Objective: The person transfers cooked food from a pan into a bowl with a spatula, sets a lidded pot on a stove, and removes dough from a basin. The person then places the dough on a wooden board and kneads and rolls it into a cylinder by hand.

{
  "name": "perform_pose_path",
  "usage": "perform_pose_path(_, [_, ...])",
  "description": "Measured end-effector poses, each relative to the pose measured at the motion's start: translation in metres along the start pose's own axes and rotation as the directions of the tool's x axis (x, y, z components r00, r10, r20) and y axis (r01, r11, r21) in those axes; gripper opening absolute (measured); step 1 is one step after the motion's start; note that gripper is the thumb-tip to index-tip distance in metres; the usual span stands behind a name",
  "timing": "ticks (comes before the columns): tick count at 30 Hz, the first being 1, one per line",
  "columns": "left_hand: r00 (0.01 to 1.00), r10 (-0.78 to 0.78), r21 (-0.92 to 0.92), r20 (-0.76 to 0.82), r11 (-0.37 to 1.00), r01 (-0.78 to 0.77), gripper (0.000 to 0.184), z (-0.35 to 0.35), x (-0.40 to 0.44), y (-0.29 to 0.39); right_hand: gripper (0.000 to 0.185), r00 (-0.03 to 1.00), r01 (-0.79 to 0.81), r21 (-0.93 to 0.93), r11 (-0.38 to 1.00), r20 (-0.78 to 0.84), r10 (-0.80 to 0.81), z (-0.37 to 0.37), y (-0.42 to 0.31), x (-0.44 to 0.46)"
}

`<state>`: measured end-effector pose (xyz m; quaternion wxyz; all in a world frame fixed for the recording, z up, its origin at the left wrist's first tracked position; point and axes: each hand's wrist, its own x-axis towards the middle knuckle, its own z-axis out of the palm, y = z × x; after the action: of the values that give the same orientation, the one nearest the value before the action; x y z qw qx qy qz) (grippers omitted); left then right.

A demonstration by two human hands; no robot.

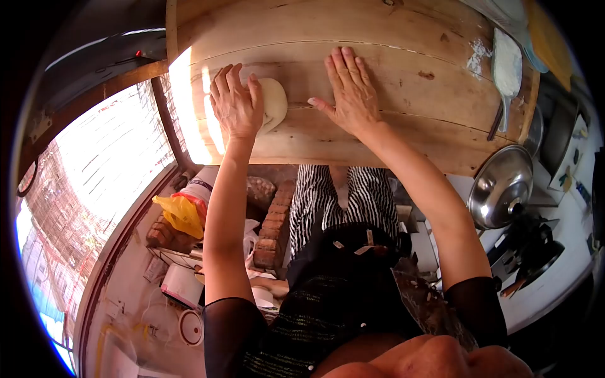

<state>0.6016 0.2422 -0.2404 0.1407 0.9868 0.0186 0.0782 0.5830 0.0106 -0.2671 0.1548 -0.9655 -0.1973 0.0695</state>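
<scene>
A pale, rounded lump of dough lies on the wooden board, left of its middle. My left hand rests against the dough's left side with its fingers stretched out, and covers part of it. Flat on the bare wood to the right is my right hand, its thumb spread from the fingers and nothing in it. Between my right hand and the dough there is a gap of wood.
At the board's right end lies a scoop of white flour, with spilled flour beside it. A shiny metal lid stands below that corner. Bricks and a yellow plastic bag are under the board's left part.
</scene>
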Motion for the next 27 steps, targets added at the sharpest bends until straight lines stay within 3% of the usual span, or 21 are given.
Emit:
perform_pose_path(2, [1.000,0.001,0.003,-0.003,1.000,-0.001,0.037,0.000,-0.003,-0.002,0.084,0.984,0.142,0.004,0.990,0.109,-0.142,-0.006,-0.005,-0.005])
perform_pose_path(5, [1.000,-0.029,0.003,0.000,1.000,0.029,0.038,0.001,-0.004,-0.001,0.085,0.970,0.146,0.015,0.989,0.197,-0.146,-0.025,0.030,-0.046])
perform_pose_path(9, [0.998,-0.053,-0.009,0.016,0.999,0.053,0.037,0.000,-0.004,0.001,0.088,0.980,0.077,-0.100,0.992,0.190,-0.057,-0.023,0.047,-0.057])
perform_pose_path(11, [0.998,-0.065,-0.018,0.005,0.998,0.065,0.037,0.000,-0.002,0.000,0.089,1.000,0.008,0.114,0.993,0.015,-0.010,-0.006,0.014,-0.038])
perform_pose_path(13, [0.999,-0.049,-0.030,-0.004,0.998,0.049,0.039,0.000,-0.003,0.000,0.089,0.996,0.033,0.029,0.999,0.079,-0.035,-0.004,-0.007,-0.023])
perform_pose_path(15, [0.998,-0.056,-0.028,0.001,0.998,0.056,0.037,-0.002,-0.004,-0.001,0.087,0.980,0.159,-0.071,0.985,0.129,-0.149,0.000,-0.012,-0.017])
perform_pose_path(16, [0.997,-0.072,-0.029,0.007,0.997,0.072,0.037,-0.002,-0.004,0.000,0.085,0.956,0.235,0.033,0.972,0.173,-0.237,0.000,-0.004,-0.025])
perform_pose_path(17, [0.998,-0.067,-0.033,0.005,0.997,0.067,0.037,-0.002,-0.005,0.000,0.085,0.958,0.231,0.028,0.973,0.170,-0.232,-0.004,0.009,-0.035])
perform_pose_path(19, [0.968,-0.147,0.023,0.202,0.989,0.145,0.038,-0.004,-0.003,-0.002,0.082,0.987,0.071,-0.022,0.997,0.148,-0.067,-0.013,0.036,-0.058])
perform_pose_path(21, [0.963,-0.125,0.066,0.240,0.991,0.112,0.042,-0.005,0.002,-0.003,0.081,0.984,0.032,-0.067,0.997,0.177,-0.019,-0.017,0.041,-0.062])
perform_pose_path(23, [0.965,-0.115,-0.001,0.234,0.993,0.118,0.042,-0.011,0.005,0.004,0.076,0.981,0.080,-0.020,0.997,0.180,-0.075,-0.009,0.022,-0.055])
perform_pose_path(24, [0.985,-0.046,0.025,0.164,0.999,0.043,0.041,-0.013,0.005,0.008,0.070,0.955,0.211,0.007,0.977,0.213,-0.208,-0.006,0.011,-0.048])
perform_pose_path(25, [0.987,-0.040,0.028,0.156,0.999,0.036,0.041,-0.014,0.006,0.012,0.070,0.957,0.211,0.005,0.978,0.202,-0.207,-0.010,0.008,-0.044])
perform_pose_path(27, [0.985,0.145,0.007,0.094,0.989,-0.146,0.038,-0.018,-0.001,0.031,0.065,0.988,0.063,0.305,0.950,0.116,-0.103,-0.020,0.001,-0.044])
